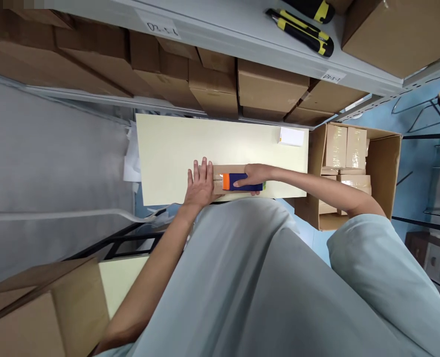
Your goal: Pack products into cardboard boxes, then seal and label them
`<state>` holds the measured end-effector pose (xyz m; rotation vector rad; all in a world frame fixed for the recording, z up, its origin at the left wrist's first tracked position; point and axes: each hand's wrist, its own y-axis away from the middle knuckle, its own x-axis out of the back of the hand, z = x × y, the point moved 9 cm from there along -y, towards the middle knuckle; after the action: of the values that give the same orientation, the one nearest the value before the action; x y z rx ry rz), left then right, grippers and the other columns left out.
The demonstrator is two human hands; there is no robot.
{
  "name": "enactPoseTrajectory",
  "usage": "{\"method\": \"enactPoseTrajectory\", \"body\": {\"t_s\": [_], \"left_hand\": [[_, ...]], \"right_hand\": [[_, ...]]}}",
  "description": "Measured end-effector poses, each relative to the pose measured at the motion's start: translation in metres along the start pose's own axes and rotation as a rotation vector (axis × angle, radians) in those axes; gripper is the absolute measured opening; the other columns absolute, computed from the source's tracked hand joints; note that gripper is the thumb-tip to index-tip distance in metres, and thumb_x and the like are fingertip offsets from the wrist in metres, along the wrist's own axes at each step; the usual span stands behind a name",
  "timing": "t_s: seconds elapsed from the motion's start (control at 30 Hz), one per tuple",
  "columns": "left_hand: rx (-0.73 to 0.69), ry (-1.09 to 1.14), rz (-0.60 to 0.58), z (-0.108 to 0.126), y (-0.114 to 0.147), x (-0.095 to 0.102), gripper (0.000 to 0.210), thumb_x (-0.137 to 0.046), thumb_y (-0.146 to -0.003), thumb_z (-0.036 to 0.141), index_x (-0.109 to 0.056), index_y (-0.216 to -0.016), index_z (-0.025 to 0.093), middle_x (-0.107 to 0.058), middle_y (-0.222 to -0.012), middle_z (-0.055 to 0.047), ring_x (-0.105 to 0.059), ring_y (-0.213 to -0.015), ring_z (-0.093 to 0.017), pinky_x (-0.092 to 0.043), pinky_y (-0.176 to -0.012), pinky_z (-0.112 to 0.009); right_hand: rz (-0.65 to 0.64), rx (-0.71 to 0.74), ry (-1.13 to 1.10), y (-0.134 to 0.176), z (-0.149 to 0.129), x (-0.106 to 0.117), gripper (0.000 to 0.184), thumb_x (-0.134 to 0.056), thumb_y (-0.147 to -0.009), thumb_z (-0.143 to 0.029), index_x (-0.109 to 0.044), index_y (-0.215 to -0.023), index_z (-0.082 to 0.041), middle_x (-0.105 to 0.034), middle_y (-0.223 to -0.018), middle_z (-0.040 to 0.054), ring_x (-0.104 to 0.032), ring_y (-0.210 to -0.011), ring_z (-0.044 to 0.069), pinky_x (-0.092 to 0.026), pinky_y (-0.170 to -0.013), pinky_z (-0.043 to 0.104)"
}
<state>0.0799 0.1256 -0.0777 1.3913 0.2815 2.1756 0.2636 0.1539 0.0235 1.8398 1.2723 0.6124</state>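
Observation:
A narrow brown cardboard box lies lengthwise on the cream tabletop, close to my body. Over its top, my right hand grips what looks like a dark blue and orange tape dispenser, thumb along its near side and some fingertips showing below. A shiny strip, apparently clear tape, shows on the box left of the orange end. My left hand rests against the box's left end, fingers stretched out and slightly spread, gripping nothing.
A small white box sits at the table's back right. Right of the table, an open carton holds several taped brown boxes. Shelves of cartons run along the back, with a yellow-black utility knife above. Another carton is at lower left.

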Motion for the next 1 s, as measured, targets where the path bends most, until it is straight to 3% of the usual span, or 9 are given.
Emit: {"method": "enactPoseTrajectory", "body": {"t_s": [0.27, 0.37, 0.6, 0.8, 1.0], "left_hand": [[0.019, -0.03, -0.008, 0.004, 0.002, 0.001, 0.141, -0.076, -0.085, 0.079, -0.009, -0.179, -0.003, -0.003, -0.186, -0.035, 0.006, -0.174, -0.054, -0.001, -0.138, -0.073], [0.007, -0.024, -0.011, 0.005, 0.002, 0.002, 0.141, -0.077, -0.086, 0.077, -0.008, -0.177, -0.006, -0.003, -0.186, -0.036, 0.004, -0.173, -0.055, -0.002, -0.137, -0.074], [0.01, -0.068, -0.012, -0.001, -0.002, -0.004, 0.147, -0.076, -0.082, 0.083, -0.005, -0.179, -0.001, -0.003, -0.186, -0.036, 0.003, -0.174, -0.055, -0.007, -0.136, -0.076], [0.009, -0.087, -0.015, -0.002, -0.004, -0.005, 0.154, -0.077, -0.077, 0.087, -0.006, -0.179, -0.002, -0.002, -0.186, -0.036, 0.002, -0.174, -0.056, -0.009, -0.137, -0.075], [0.016, -0.086, -0.017, -0.004, -0.005, -0.006, 0.155, -0.077, -0.076, 0.088, -0.004, -0.18, 0.0, -0.001, -0.186, -0.035, 0.002, -0.174, -0.056, -0.009, -0.136, -0.076]], "right_hand": [[0.048, -0.142, 0.082, 0.053, 0.077, 0.03, 0.07, -0.08, -0.086, -0.083, -0.076, -0.085, -0.014, -0.083, -0.072, 0.0084, -0.08, -0.066, 0.021, -0.059, -0.067, 0.026], [0.046, -0.156, 0.032, 0.067, 0.101, 0.036, 0.072, -0.082, -0.083, -0.086, -0.077, -0.089, -0.014, -0.083, -0.072, 0.009, -0.08, -0.066, 0.021, -0.06, -0.068, 0.027], [0.023, -0.105, 0.025, 0.054, 0.129, 0.042, 0.078, -0.084, -0.075, -0.09, -0.074, -0.085, -0.013, -0.082, -0.07, 0.0098, -0.076, -0.061, 0.02, -0.057, -0.062, 0.028], [-0.012, -0.024, -0.041, 0.05, 0.139, 0.044, 0.078, -0.087, -0.071, -0.09, -0.073, -0.089, -0.015, -0.083, -0.073, 0.0074, -0.078, -0.068, 0.021, -0.058, -0.068, 0.028], [-0.015, -0.045, 0.066, 0.043, 0.157, 0.046, 0.08, -0.085, -0.07, -0.092, -0.076, -0.089, -0.015, -0.081, -0.071, 0.0066, -0.076, -0.067, 0.022, -0.057, -0.07, 0.031]]}}
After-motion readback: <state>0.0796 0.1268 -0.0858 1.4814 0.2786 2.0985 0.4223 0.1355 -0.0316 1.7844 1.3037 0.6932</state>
